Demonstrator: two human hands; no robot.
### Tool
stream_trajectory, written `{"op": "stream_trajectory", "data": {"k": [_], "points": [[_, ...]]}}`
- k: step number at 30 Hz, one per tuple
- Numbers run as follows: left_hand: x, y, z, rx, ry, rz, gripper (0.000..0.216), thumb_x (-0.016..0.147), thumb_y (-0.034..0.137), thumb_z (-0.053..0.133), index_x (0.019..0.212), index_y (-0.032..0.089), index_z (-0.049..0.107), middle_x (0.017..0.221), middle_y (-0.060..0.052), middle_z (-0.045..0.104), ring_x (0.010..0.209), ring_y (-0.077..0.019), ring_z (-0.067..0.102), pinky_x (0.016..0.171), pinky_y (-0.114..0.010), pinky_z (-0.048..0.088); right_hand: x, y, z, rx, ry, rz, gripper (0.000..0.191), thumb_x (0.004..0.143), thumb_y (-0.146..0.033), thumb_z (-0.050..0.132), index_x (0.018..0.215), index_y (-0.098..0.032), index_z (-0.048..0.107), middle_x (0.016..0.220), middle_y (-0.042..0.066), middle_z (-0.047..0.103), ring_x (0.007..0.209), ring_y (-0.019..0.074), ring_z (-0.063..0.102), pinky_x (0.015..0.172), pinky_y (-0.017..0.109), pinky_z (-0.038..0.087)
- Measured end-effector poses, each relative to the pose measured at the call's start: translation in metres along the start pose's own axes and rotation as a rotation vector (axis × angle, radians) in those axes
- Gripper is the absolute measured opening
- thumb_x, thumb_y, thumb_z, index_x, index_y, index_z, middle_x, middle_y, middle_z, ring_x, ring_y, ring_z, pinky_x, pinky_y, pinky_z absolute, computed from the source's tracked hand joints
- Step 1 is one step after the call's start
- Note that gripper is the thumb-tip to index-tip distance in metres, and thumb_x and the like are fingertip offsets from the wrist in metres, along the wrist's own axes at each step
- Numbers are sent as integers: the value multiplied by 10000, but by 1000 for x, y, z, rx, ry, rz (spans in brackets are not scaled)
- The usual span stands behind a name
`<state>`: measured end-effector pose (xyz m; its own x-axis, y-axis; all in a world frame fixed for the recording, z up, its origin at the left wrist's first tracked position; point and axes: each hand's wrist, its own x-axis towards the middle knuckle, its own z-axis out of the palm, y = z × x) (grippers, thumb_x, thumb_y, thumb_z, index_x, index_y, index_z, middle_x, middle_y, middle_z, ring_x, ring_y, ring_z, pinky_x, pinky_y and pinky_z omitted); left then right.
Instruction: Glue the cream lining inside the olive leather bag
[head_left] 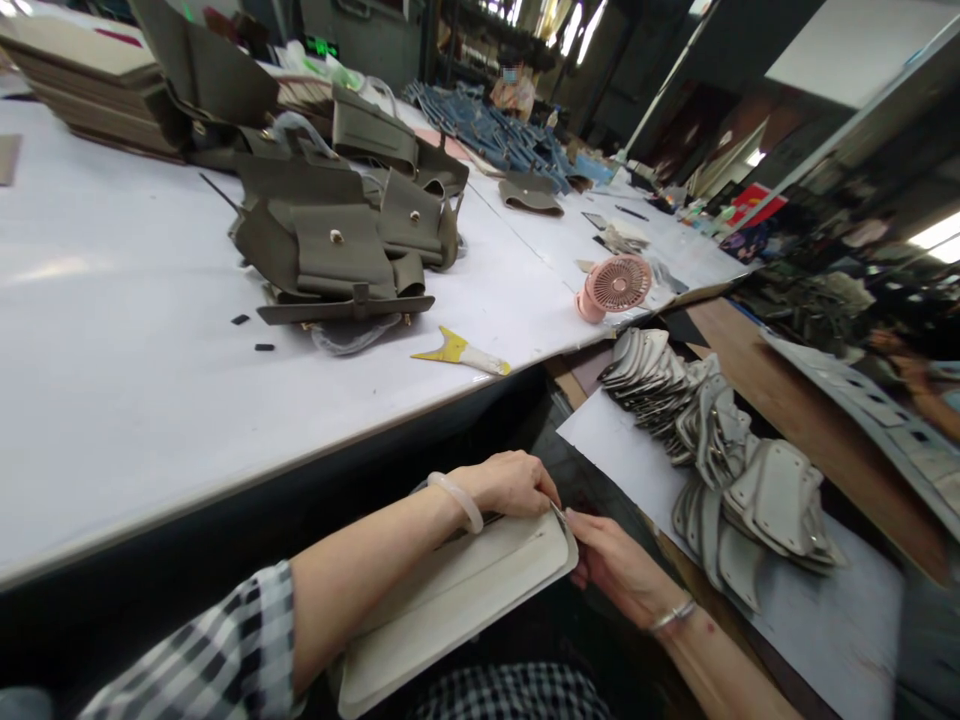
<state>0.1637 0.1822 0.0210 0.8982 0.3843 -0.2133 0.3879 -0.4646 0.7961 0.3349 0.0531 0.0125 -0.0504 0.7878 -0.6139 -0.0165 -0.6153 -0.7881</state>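
Across my lap lies a cream bag piece (472, 612) with a rounded flap corner, slanting up to the right. My left hand (517, 484), below a white bangle, is curled over its upper right edge with the fingertips bent down. At the same corner my right hand (611, 562) pinches the edge from the other side, thumb and fingers closed. The two hands' fingertips are close together there. Whether a small part is between the fingers is hidden. My left forearm covers part of the bag piece's upper side.
Grey-brown bags (341, 245) lie on the white table (150, 400), near a yellow-tipped tool (457, 350) and a pink fan (619, 284). At right, stacked grey-white pieces (780, 495) sit on a lower board. Flat brown pieces (82, 85) are piled far left. A person (514, 92) is at the back.
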Motion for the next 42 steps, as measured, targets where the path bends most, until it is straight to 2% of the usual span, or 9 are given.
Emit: {"op": "stream_trajectory", "data": {"k": [6, 10, 17, 22, 28, 33, 37, 40, 42], "points": [[2, -5, 1, -10, -2, 23, 381, 771, 262, 511, 1060, 288, 759, 1041, -4, 763, 955, -192, 689, 842, -267, 510, 2, -3, -9, 125, -170, 111, 434, 785, -544, 737, 780, -174, 510, 608, -58, 421, 503, 71, 370, 478, 225, 337], [1, -4, 0, -12, -24, 29, 391, 761, 259, 515, 1064, 290, 760, 1035, -7, 766, 926, -190, 694, 805, -259, 507, 6, -10, -15, 132, -242, 184, 389, 808, -490, 744, 857, -148, 566, 651, -36, 477, 525, 71, 419, 489, 217, 352], [2, -3, -3, 0, -31, 43, 399, 757, 246, 506, 1055, 286, 768, 1030, -20, 768, 941, -213, 695, 840, -280, 503, 16, -22, -19, 89, -322, 289, 384, 790, -427, 781, 924, -100, 630, 676, 10, 561, 527, 80, 485, 504, 218, 401], [0, -4, -5, -29, -45, 60, 393, 763, 225, 510, 1048, 298, 770, 1024, -5, 770, 934, -208, 700, 841, -269, 506, 16, -21, -18, 54, -284, 331, 398, 770, -451, 792, 903, -112, 631, 631, -17, 540, 492, 63, 466, 483, 201, 399], [3, -7, -7, -50, -49, 89, 397, 753, 200, 514, 1036, 302, 773, 1011, 1, 773, 937, -187, 693, 832, -249, 494, 14, -24, -11, -36, -179, 351, 504, 678, -536, 828, 903, -125, 642, 637, -22, 546, 485, 63, 475, 450, 191, 389], [5, -7, -6, -45, -47, 80, 377, 731, 216, 521, 994, 274, 786, 983, -31, 775, 907, -227, 694, 815, -299, 501, 14, -28, -5, -154, -99, 336, 533, 626, -559, 844, 864, -115, 669, 633, -20, 537, 498, 63, 466, 453, 189, 374], [2, -5, -6, -33, -50, 45, 374, 734, 222, 514, 995, 264, 779, 973, -37, 772, 904, -243, 693, 812, -325, 507, 14, -27, -3, -257, -57, 292, 549, 647, -617, 800, 861, -125, 683, 580, -35, 486, 479, 70, 415, 428, 204, 329], [-1, -4, -7, -43, -49, 33, 391, 761, 224, 504, 1057, 277, 754, 1040, -16, 761, 955, -224, 686, 855, -306, 503, 11, -23, -4, -314, -24, 238, 543, 694, -637, 753, 927, -149, 701, 609, -33, 480, 540, 81, 414, 448, 194, 310], [-3, -4, -9, -53, -31, 18, 418, 785, 250, 518, 1155, 260, 713, 1127, -26, 737, 1021, -223, 669, 896, -302, 494, 9, -20, -6, -343, 0, 197, 563, 720, -635, 730, 1071, -196, 698, 697, -15, 542, 642, 106, 459, 489, 190, 328]]}}
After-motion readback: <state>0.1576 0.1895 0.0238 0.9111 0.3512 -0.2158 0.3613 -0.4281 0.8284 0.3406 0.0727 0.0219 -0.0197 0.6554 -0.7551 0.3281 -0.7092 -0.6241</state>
